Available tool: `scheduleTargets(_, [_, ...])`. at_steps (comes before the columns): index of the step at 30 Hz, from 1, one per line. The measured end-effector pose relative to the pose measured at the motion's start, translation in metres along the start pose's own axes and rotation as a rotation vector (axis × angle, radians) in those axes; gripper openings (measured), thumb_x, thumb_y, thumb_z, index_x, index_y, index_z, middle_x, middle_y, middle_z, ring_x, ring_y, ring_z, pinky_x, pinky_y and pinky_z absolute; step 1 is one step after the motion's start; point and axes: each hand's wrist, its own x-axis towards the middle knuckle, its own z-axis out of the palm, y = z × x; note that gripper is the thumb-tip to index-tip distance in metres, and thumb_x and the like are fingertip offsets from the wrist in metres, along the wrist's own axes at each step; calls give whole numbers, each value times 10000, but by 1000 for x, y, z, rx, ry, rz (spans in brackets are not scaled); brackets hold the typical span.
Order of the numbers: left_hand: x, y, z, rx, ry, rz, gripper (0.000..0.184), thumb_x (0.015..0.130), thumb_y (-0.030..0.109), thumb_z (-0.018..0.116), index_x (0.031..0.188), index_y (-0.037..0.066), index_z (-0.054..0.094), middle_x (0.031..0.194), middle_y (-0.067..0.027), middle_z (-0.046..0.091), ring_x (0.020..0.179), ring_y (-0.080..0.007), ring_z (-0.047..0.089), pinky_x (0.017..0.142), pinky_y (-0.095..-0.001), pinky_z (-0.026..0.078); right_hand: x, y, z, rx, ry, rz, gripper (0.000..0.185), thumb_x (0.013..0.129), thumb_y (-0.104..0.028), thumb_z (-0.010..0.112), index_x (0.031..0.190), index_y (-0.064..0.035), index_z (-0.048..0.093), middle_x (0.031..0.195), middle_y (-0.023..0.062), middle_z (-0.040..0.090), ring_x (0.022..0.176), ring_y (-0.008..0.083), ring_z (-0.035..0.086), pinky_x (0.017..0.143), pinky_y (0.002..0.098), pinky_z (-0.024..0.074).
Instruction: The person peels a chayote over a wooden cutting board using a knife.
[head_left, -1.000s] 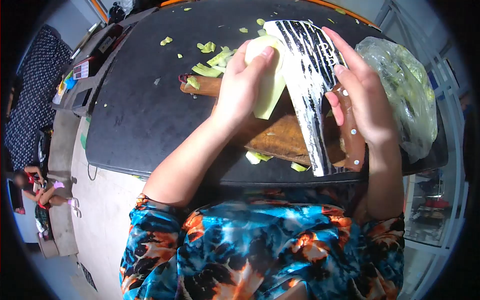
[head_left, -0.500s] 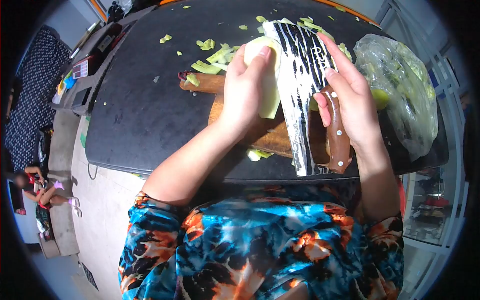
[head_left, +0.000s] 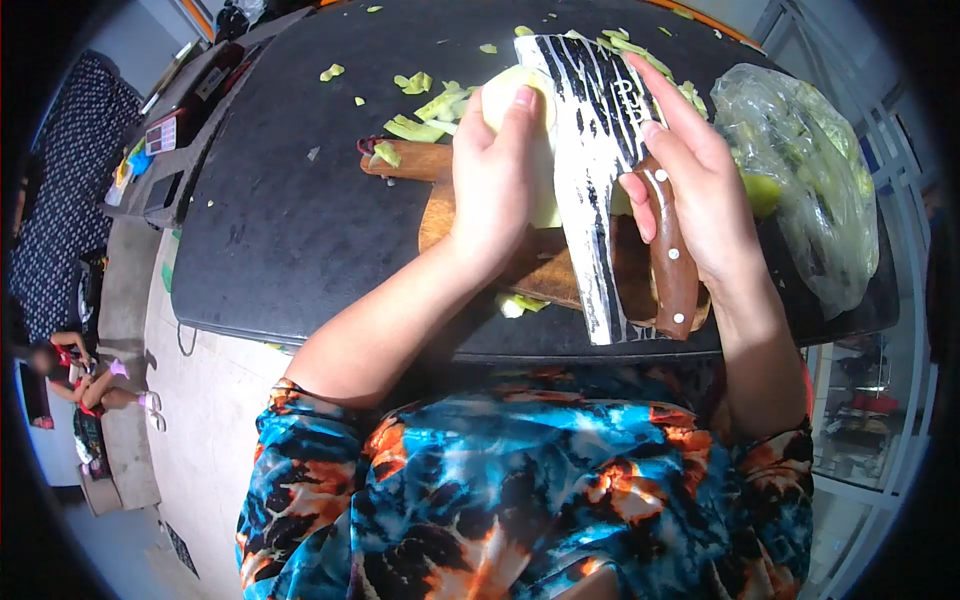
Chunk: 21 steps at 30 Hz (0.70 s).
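My left hand [head_left: 492,185] is closed round a peeled, pale green fruit or vegetable [head_left: 544,190], its thumb lying along the top. In my right hand [head_left: 712,195] is a broad cleaver [head_left: 585,170] with a black-and-white streaked blade and a riveted brown handle; the index finger stretches along the blade's back. The blade stands beside the pale green piece, on its right, and hides part of it. Whether the edge touches the flesh I cannot tell. Below both hands lies a wooden cutting board [head_left: 545,275] with a handle at its left, largely covered by hands and cleaver.
Green peelings [head_left: 445,103] are scattered over the black table [head_left: 290,220]. At the right sits a clear plastic bag [head_left: 810,190] of green produce, with a round green piece [head_left: 762,195] by its left side. A person [head_left: 85,380] sits far off at the left.
The cleaver and my right hand have shifted slightly up and to the left. My left hand keeps its hold on the pale green piece, of which less shows beside the blade.
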Motion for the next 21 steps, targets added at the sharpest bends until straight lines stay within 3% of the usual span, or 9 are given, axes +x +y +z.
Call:
scheduleTargets(14, [5, -4, -5, -96, -103, 27, 281, 984, 191, 486, 1190, 1, 481, 1047, -87, 603, 923, -127, 591, 833, -283, 490, 3, 0, 3, -8, 5, -36, 447, 1005, -88, 352, 1451, -78, 362, 990, 40, 629, 564, 21, 504, 400, 158, 418])
scheduleTargets(17, [0, -2, 6, -103, 9, 82, 306, 980, 227, 492, 1172, -9, 522, 1005, -89, 626, 876, -150, 621, 751, -279, 513, 0, 3, 7, -3, 39, -75, 442, 1009, -95, 358, 1450, -82, 366, 1017, 38, 628, 566, 21, 503, 397, 158, 412])
scheduleTargets(21, [0, -3, 1, -74, -27, 54, 314, 982, 234, 491, 1183, -5, 520, 1016, -88, 625, 893, -149, 621, 758, -276, 514, -1, 7, 9, 4, 53, -74, 435, 1015, -102, 360, 1449, -86, 369, 1032, 28, 631, 567, 17, 510, 399, 152, 410])
